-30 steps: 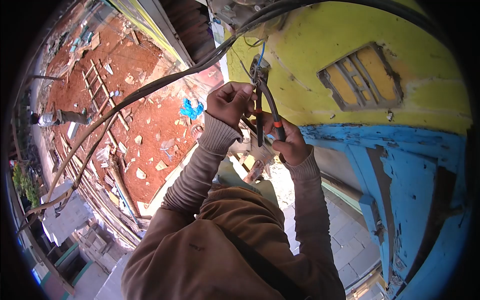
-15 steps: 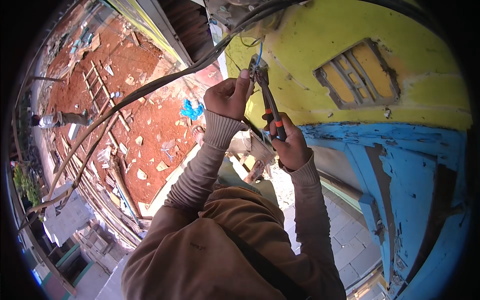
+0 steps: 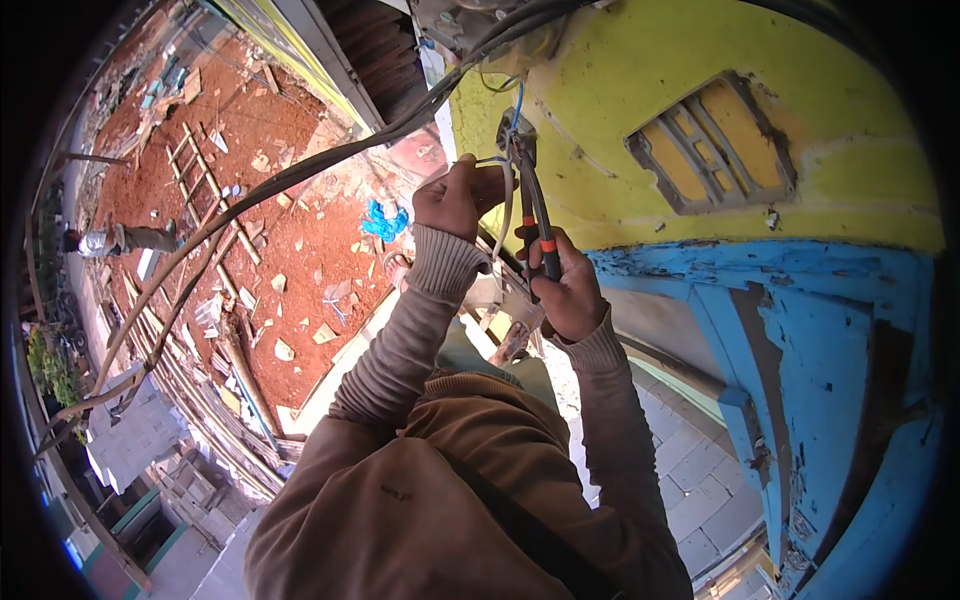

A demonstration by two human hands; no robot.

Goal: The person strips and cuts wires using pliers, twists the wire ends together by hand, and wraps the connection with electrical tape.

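My left hand (image 3: 450, 203) is closed, thumb and fingers pinching a thin blue wire (image 3: 489, 160) just left of the pliers' jaws. In my right hand (image 3: 572, 292) are pliers (image 3: 541, 208) with black and red handles, pointing up at a small grey box (image 3: 517, 128) on the yellow-green wall. Their jaws are at the wires by the box; what exactly they grip is too small to tell. Another blue wire (image 3: 519, 100) comes down into the box from above. A pale cable (image 3: 508, 205) hangs between my hands.
Thick black cables (image 3: 330, 160) sweep across in front of me. At right are a vent opening (image 3: 712, 145) and a peeling blue wooden frame (image 3: 815, 370). Below left, red soil holds rubble, a bamboo ladder (image 3: 205, 180) and a blue plastic bundle (image 3: 384, 220). A person (image 3: 125, 239) stands farther off.
My left hand has dropped slightly away from the box, its thumb folding down onto the blue wire. My right hand and the pliers' handles have shifted a little left.
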